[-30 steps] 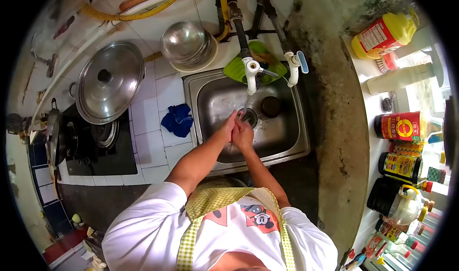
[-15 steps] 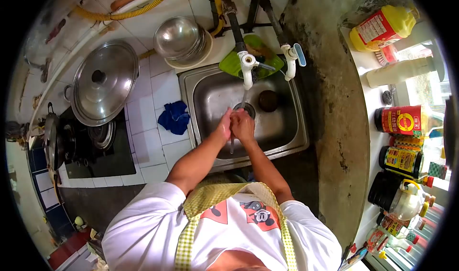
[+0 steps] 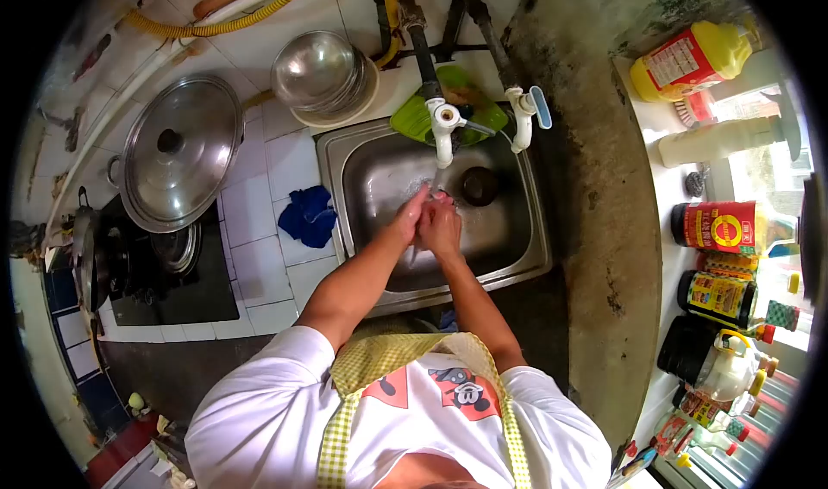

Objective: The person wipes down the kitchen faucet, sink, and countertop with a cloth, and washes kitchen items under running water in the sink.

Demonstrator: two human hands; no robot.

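Observation:
Inside the steel sink (image 3: 328,157), my left hand (image 3: 410,218) and my right hand (image 3: 441,222) are pressed together under the white tap (image 3: 444,122). Water runs from its spout onto them. Both hands look closed, with fingers curled against each other. A thin pale strip shows below them, too blurred to name. What they hold, if anything, is hidden between the palms. Just right of my fingers a dark brown round object (image 3: 480,185) rests on the sink floor.
A green basket (image 3: 412,120) stands behind the taps. Stacked metal bowls (image 3: 315,68) and a crumpled blue cloth (image 3: 307,216) lie left of the sink. Farther left, a lidded pot (image 3: 181,166) sits on the black stove (image 3: 220,286). Bottles, including a yellow jug (image 3: 690,62), line the right ledge.
My hands stay together under the running tap, their fingers shifted slightly against each other. Water now splashes around my fingertips. The whole view has shifted a little to the left.

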